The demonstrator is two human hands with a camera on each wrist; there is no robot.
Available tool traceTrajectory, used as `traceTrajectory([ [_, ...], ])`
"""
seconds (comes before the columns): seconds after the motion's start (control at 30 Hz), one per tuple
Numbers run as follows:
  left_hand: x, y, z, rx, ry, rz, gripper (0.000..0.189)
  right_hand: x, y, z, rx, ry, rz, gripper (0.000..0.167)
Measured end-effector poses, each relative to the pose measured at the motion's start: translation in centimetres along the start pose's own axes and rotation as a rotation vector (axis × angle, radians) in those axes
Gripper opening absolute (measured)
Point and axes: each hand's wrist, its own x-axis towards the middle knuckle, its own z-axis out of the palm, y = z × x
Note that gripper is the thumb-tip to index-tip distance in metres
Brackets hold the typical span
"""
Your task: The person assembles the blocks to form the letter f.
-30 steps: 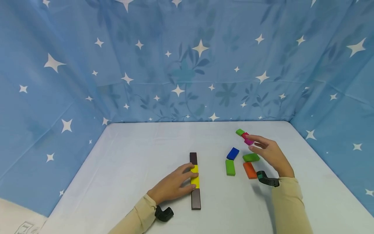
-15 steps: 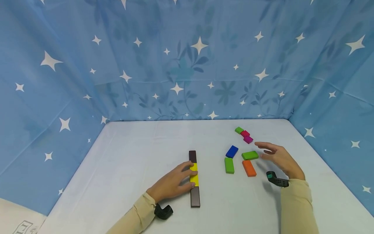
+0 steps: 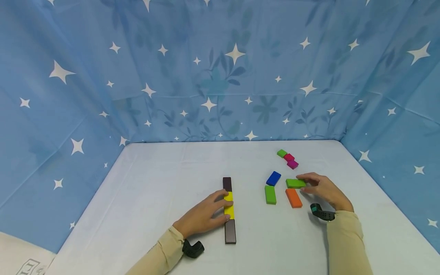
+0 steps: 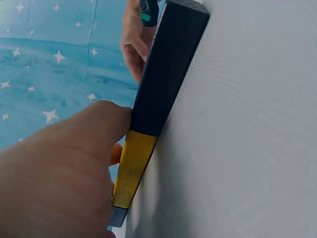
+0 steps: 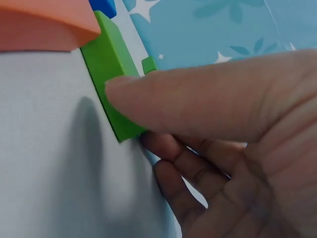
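our row (image 3: 231, 211) looks lined up, left grip (image 3: 202, 215) resting loosely on its yellow part (image 4: 134, 167); our right grip (image 3: 324, 191) pinches a green block (image 3: 293, 183) beside the orange block (image 3: 293, 198) on the surface (image 3: 172, 164), both likely unplaced.

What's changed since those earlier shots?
The right hand moved back from the pink block toward the near side and now pinches the green block beside the orange block. The left hand stays on the yellow block; no block has visibly moved.
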Motion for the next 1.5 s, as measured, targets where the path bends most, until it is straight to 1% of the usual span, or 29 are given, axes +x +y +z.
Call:
traceTrajectory([
  [0.07, 0.0, 0.0, 0.0, 0.0, -0.001, -0.003, 0.044, 0.2, 0.0, 0.1, -0.031, 0.0, -0.014, 0.049],
  [0.17, 0.0, 0.0, 0.1, -0.002, -0.007, -0.015, 0.045, 0.3, -0.2, 0.2, -0.064, 0.011, -0.01, 0.045],
  [0.33, 0.0, 0.0, 0.1, -0.006, -0.01, -0.029, 0.045, 0.5, -0.7, 0.2, -0.088, 0.01, 0.026, 0.043],
  [0.57, -0.1, 0.0, 0.0, 0.001, -0.002, -0.018, 0.045, 0.8, -1.4, 0.2, -0.143, 0.01, 0.044, 0.043],
  [0.67, -0.1, 0.0, 0.0, 0.005, -0.003, -0.017, 0.045, 0.7, -1.7, 0.1, -0.131, 0.023, 0.047, 0.042],
  [0.77, -0.1, 0.0, 0.0, 0.005, -0.003, -0.016, 0.045, 0.8, -2.1, 0.1, -0.093, 0.029, 0.041, 0.042],
  [0.97, 0.0, 0.0, 0.0, -0.001, 0.001, -0.014, 0.044, 1.3, -3.0, 0.6, -0.036, 0.05, 0.003, 0.043],
  [1.13, -0.1, -0.1, 0.1, 0.003, 0.003, -0.01, 0.044, 2.1, -4.7, 1.4, 0.004, 0.062, -0.029, 0.044],
  [1.4, 0.0, 0.0, -0.1, 0.011, -0.002, -0.017, 0.045, 4.0, -7.8, 3.2, 0.024, 0.067, -0.144, 0.04],
  [1.5, 0.1, 0.0, -0.1, 0.017, -0.002, -0.007, 0.045, 4.6, -8.9, 4.2, 0.031, 0.061, -0.174, 0.038],
])
